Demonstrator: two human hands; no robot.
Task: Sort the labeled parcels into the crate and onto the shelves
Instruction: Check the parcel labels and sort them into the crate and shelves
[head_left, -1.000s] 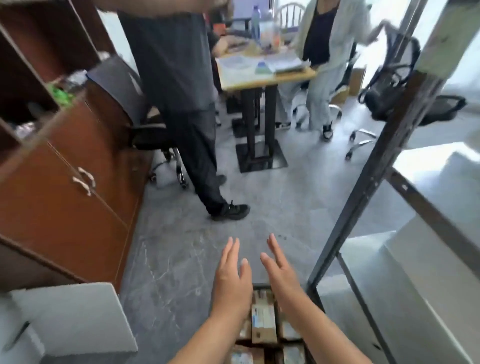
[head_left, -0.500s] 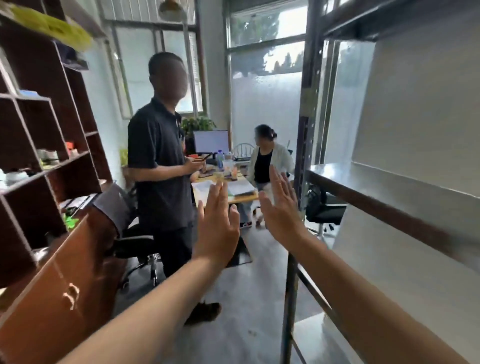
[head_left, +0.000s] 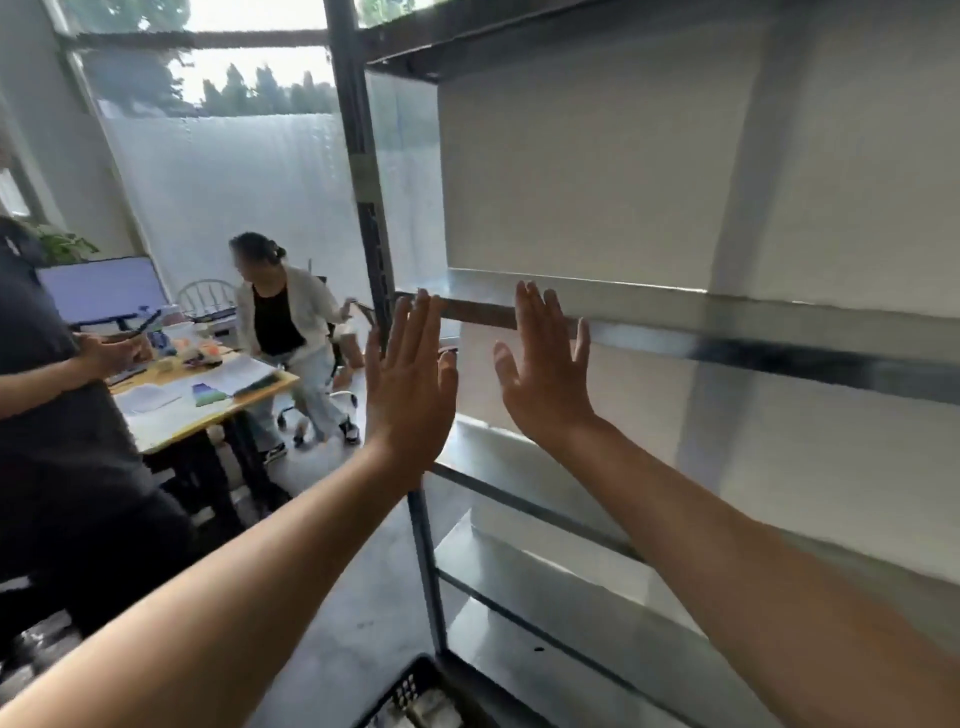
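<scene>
Holding both hands up in front of the shelves (head_left: 727, 332), nothing in either. My left hand (head_left: 410, 395) sits just right of the post (head_left: 358, 156), with its wrist crossing the post's lower run. My right hand (head_left: 545, 384) is further right of the post, level with the front lip of the middle shelf. Fingers are straight and slightly spread on both, palms turned toward each other with a gap between. Can't tell if the right fingertips touch the lip or just hover in front of it.

No parcels in view that I can confirm. Shelf levels right of the post look bare as far as the frame shows. The crate (head_left: 410, 686) is at the foot of the post, cut off by the bottom edge. Something pale lies in it, too cropped to call.

My read: this is an empty-handed beat, not a placement. Can't judge how far along the sort is.

Next move, as I see it:
- Take hands and gaze down to the parcel pile, which is out of view now.
- Grip one parcel and read the label.
- Pick crate or shelf.

A shelf placement needs the parcel to clear the lip and slide in flat, right of the post. A crate drop goes straight down at the post's foot.

Well left of the post are a desk (head_left: 208, 400) with a seated person (head_left: 285, 322) and a standing person (head_left: 62, 415) closer in. Probably not in my path.
</scene>
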